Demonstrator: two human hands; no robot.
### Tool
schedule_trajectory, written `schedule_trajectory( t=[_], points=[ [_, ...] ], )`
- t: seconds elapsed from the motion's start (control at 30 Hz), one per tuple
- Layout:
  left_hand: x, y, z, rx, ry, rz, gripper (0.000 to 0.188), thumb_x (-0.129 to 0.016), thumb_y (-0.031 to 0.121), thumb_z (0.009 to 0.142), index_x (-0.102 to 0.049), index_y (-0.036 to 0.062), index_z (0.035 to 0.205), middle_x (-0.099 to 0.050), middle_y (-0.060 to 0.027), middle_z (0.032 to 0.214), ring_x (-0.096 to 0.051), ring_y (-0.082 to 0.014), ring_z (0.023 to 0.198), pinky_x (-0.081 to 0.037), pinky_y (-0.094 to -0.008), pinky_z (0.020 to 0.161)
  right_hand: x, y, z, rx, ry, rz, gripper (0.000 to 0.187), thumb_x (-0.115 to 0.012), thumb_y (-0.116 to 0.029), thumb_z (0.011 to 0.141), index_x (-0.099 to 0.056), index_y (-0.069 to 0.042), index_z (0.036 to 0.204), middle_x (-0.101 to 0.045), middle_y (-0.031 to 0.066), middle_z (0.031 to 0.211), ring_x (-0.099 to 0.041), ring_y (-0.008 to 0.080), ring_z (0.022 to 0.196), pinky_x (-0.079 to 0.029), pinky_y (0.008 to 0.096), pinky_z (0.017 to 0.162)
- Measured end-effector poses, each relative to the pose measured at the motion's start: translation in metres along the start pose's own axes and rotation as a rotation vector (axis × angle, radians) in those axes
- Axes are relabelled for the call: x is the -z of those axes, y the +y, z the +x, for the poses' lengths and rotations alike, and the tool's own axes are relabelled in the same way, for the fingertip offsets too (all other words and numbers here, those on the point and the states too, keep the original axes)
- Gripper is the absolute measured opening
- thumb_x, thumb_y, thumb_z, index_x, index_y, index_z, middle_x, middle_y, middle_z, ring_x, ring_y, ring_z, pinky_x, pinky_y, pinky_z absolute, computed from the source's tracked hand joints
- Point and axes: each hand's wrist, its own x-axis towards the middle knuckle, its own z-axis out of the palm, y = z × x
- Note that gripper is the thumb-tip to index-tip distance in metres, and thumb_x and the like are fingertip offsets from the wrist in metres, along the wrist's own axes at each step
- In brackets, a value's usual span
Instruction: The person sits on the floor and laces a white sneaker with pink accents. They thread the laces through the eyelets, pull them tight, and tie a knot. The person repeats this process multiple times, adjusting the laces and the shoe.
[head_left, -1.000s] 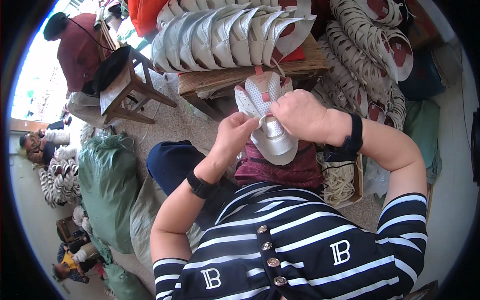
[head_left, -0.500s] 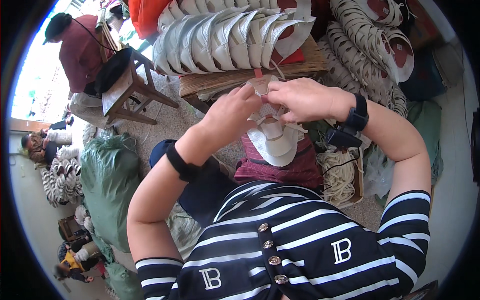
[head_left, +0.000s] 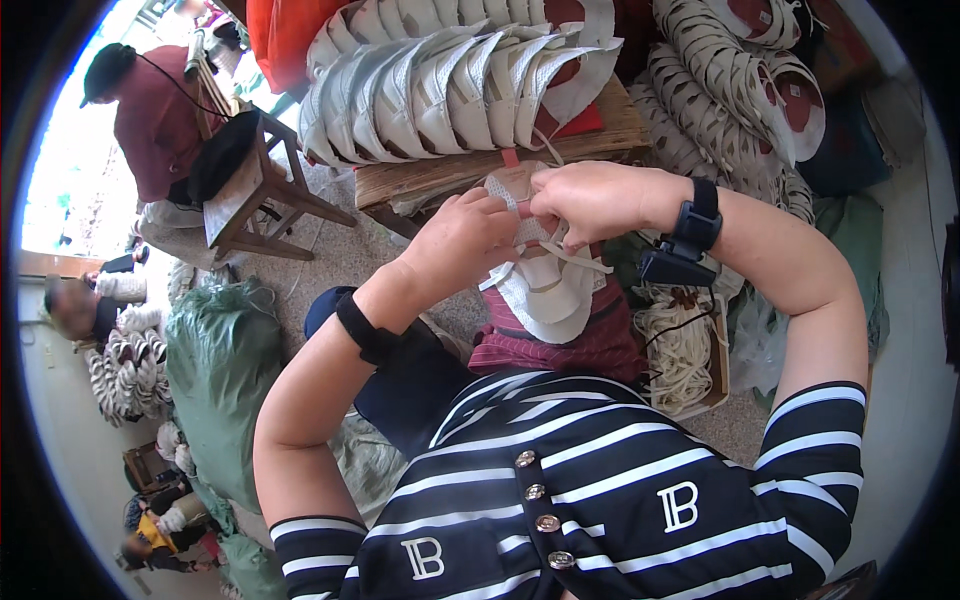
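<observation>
A white shoe upper [head_left: 550, 318] lies across my lap on a maroon striped cloth [head_left: 622, 345], its rounded toe toward me. My left hand [head_left: 460, 235] is closed on the upper's left edge, fingers curled beside the opening. From the other side, my right hand [head_left: 595, 198] reaches over the opening with its fingers pinched together. What sits between those fingertips is hidden. A pale lace [head_left: 588, 262] sticks out across the upper just below the right hand. The reddish insole strip shows between the two hands.
Rows of nested white shoe uppers [head_left: 420, 105] cover a wooden table [head_left: 400, 187] ahead. More hang together at the far right. A box of white laces [head_left: 682, 350] stands by my right side. At left are a green sack [head_left: 220, 350], a wooden stool [head_left: 262, 195] and seated people.
My left hand has dropped slightly and its fingers have drawn closer to the upper's edge. The right hand has shifted a little left. The view has moved slightly.
</observation>
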Motion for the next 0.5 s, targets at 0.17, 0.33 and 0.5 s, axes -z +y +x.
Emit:
schedule_trajectory(
  t=[0.17,0.33,0.5],
  points=[
    [0.004,0.017,0.005,0.173,-0.016,0.199,0.015,-0.072,0.024,0.081,-0.072,0.0097,0.086,-0.061,-0.0083,0.091,-0.056,-0.0307,0.096,-0.046,-0.0443,0.083,0.002,0.009,0.002,0.034,-0.047,0.114,0.031,-0.082,-0.014,0.068,-0.066,-0.001,0.092,-0.059,0.0148,0.099,-0.063,0.0328,0.095,-0.051,0.0414,0.082],
    [-0.012,0.003,0.01,0.364,0.131,-0.344,0.017,-0.07,0.02,0.085,-0.072,0.0027,0.083,-0.06,-0.0104,0.085,-0.058,-0.0265,0.085,-0.047,-0.0369,0.076,-0.012,0.008,-0.004,0.067,0.115,0.103,0.036,-0.081,-0.011,0.069,-0.063,-0.001,0.098,-0.056,0.0148,0.1,-0.061,0.0338,0.095,-0.051,0.0406,0.083],
    [-0.018,0.033,0.024,0.393,0.383,-0.407,0.014,-0.067,0.015,0.084,-0.072,0.002,0.083,-0.061,-0.0156,0.096,-0.059,-0.0361,0.091,-0.048,-0.042,0.08,-0.031,0.013,-0.016,0.059,0.266,0.219,0.04,-0.083,-0.009,0.069,-0.059,0.0,0.1,-0.052,0.015,0.107,-0.059,0.0342,0.1,-0.051,0.0417,0.085]
  ],
)
